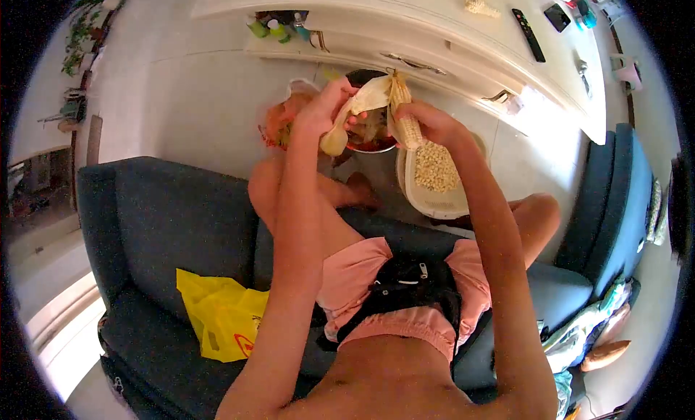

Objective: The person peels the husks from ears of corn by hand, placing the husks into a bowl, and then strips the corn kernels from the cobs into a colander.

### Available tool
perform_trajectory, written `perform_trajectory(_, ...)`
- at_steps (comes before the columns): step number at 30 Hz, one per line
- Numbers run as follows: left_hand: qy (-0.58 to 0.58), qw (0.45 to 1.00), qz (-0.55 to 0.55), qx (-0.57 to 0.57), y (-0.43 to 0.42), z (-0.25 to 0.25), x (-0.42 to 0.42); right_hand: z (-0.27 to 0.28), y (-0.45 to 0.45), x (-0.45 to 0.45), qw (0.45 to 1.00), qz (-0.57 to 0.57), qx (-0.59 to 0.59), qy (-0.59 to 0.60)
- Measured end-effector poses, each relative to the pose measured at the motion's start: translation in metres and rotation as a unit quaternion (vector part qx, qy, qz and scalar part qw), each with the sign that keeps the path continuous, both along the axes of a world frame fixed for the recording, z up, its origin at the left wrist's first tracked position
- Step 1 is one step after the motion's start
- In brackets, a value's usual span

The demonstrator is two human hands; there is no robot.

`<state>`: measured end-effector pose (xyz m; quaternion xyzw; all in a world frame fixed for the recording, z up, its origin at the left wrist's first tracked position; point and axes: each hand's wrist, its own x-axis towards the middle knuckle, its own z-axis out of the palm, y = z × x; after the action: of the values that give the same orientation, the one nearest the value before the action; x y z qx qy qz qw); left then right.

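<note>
An ear of corn (407,123) with pale kernels is held up in front of me, partly covered by dry husk. My right hand (427,122) wraps around the cob and its husk. In my left hand (329,110) is a strip of corn husk (371,96), pulled out to the left and still joined near the top of the ear. Below the right hand stands a whitish tub (439,203) holding loose corn kernels (434,168). Behind the hands is a round dark pot or basin (371,149) with husk scraps in it.
A reddish plastic bag (279,120) lies on the floor to the left. Ahead is a white cabinet (449,22) bearing a remote control (528,35), a phone (557,17) and a bare cob (481,7). A yellow bag (217,311) rests on the dark sofa (181,210).
</note>
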<state>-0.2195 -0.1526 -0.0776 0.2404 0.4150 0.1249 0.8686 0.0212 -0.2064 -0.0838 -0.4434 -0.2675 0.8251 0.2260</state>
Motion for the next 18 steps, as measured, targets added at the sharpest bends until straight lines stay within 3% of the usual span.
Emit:
perform_trajectory(4,0.050,0.999,0.007,0.019,-0.001,-0.009,-0.005,-0.028,0.005,-0.002,1.000,0.005,0.019,0.012)
perform_trajectory(6,0.121,0.988,0.086,0.043,-0.006,-0.022,-0.002,-0.033,0.007,-0.004,0.998,0.029,0.042,0.021)
perform_trajectory(12,0.142,0.983,0.107,0.043,-0.017,-0.036,0.018,-0.015,0.015,-0.015,0.998,-0.008,0.054,0.013)
perform_trajectory(18,-0.017,0.996,0.082,0.007,-0.017,-0.027,0.030,-0.021,0.019,-0.015,0.997,-0.003,0.060,0.048)
